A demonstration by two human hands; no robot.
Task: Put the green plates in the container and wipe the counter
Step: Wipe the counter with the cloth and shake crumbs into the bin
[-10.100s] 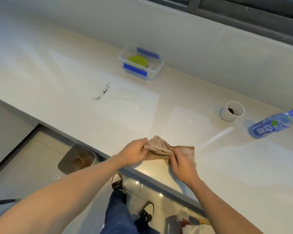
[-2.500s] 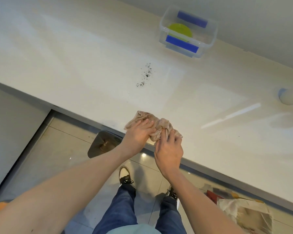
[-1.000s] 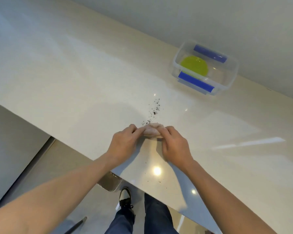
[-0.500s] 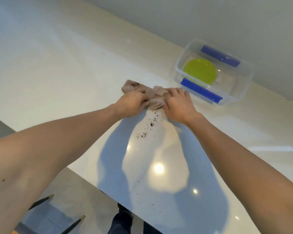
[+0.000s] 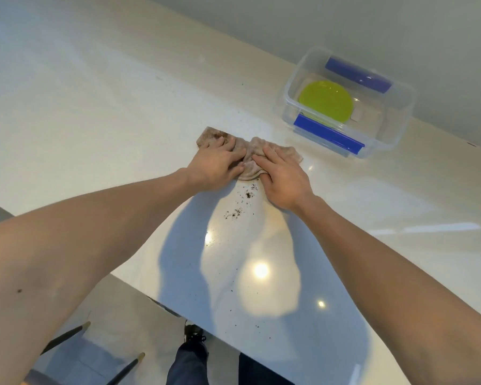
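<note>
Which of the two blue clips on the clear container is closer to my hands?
The long blue clip on the container's near wall, facing the cloth; the other blue clip sits on the far wall.

I read this as a home kitchen or a pantry corner. A long, glossy cream counter (image 5: 100, 112) of stone-like material runs from nine o'clock across to three, with a plain pale backsplash wall (image 5: 345, 26) rising behind it at twelve to one o'clock. At one o'clock sits a clear plastic food container (image 5: 395, 134) with blue clip handles, a green plate (image 5: 326, 102) inside it. Ceiling lights glint off the polished top at six o'clock. Below the counter edge, at seven o'clock, I see pale floor tiles (image 5: 117, 309) and slim chair legs (image 5: 67, 336).
</note>
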